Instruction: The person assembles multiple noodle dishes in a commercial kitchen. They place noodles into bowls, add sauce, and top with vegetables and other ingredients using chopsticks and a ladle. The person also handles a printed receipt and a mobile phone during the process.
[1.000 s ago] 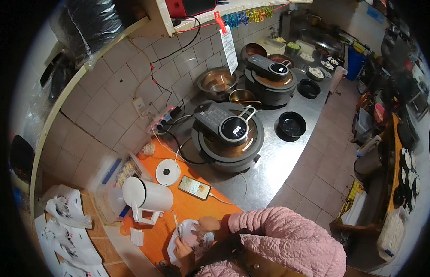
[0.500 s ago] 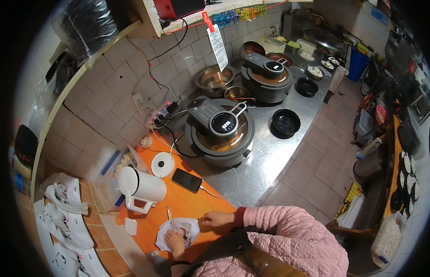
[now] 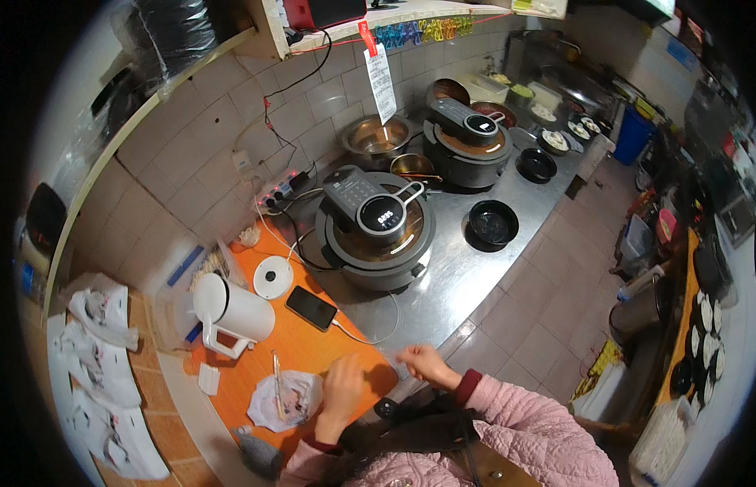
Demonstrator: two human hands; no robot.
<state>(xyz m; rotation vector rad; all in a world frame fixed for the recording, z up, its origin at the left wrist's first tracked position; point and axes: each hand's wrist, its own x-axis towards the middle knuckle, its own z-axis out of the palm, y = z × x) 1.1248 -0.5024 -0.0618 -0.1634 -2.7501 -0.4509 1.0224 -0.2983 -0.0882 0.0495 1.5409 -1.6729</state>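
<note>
My left hand [image 3: 343, 394] is raised over the orange tabletop, just right of an opened white plastic bag [image 3: 264, 404]. Motion smears its fingers. My right hand [image 3: 427, 365] is off the table's right corner, fingers curled in a pinch; whatever they hold, if anything, is too small to make out. Small dark scraps lie in the bag, and a thin pale stick [image 3: 277, 380] lies across its left side. Beyond the hands, a black phone [image 3: 311, 308] with a white cable rests on the orange table [image 3: 313, 355].
A white kettle [image 3: 246, 318] and its round white lid [image 3: 273, 278] stand at the left. Two grey electric cookers [image 3: 378, 264] sit on the steel counter [image 3: 443, 280], near black bowls [image 3: 493, 224]. White bags [image 3: 110, 373] hang at far left. Tiled floor runs along the right.
My left hand has lifted out of the white bag and moved right. My right hand has moved right, off the tabletop, and its fingers have curled. The view has shifted slightly.
</note>
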